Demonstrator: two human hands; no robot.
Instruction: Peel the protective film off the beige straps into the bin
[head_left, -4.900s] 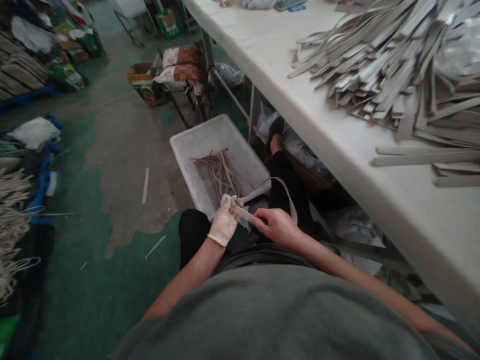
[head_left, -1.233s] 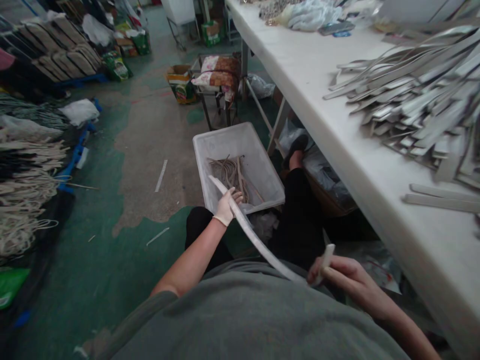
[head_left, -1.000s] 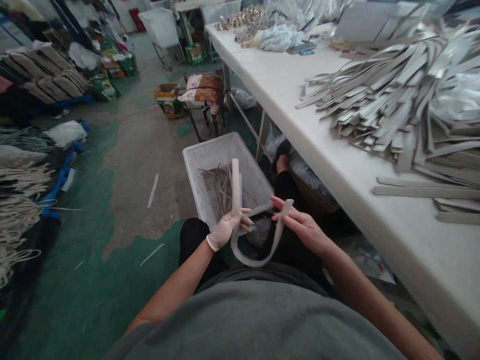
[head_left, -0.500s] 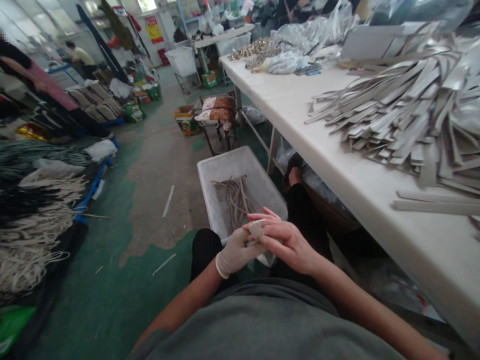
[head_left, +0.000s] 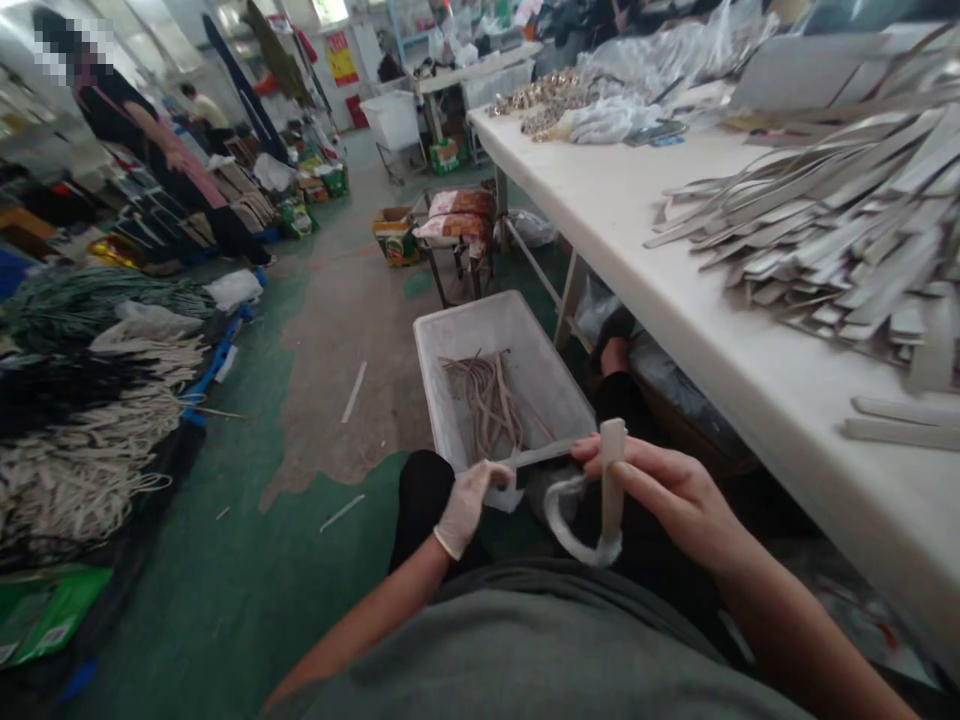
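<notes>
My right hand [head_left: 675, 495] is bare and pinches a pale grey-beige strap [head_left: 613, 495] between thumb and fingers. One end of the strap points up; below the hand its paler, whitish length bends round into an open hook shape above my lap. My left hand [head_left: 469, 505] wears a thin whitish glove and is some way to the left, apart from the strap. Its fingers are curled in, and whatever they hold, if anything, cannot be made out. Just beyond both hands, a white plastic bin [head_left: 435, 390] contains several brownish-grey straps [head_left: 487, 400].
To my right, a long white table [head_left: 600, 215] bears a big pile of flat grey straps [head_left: 847, 230] and metal fittings [head_left: 536, 98]. Bundled cords [head_left: 82, 470] lie at left on the floor. A stool with a patterned cushion [head_left: 457, 215] is beyond the bin. A person [head_left: 142, 130] stands far left.
My hands have come apart: the right has moved right with the strap, which now shows its bent length, while the left has shifted slightly left. The view has turned a little left.
</notes>
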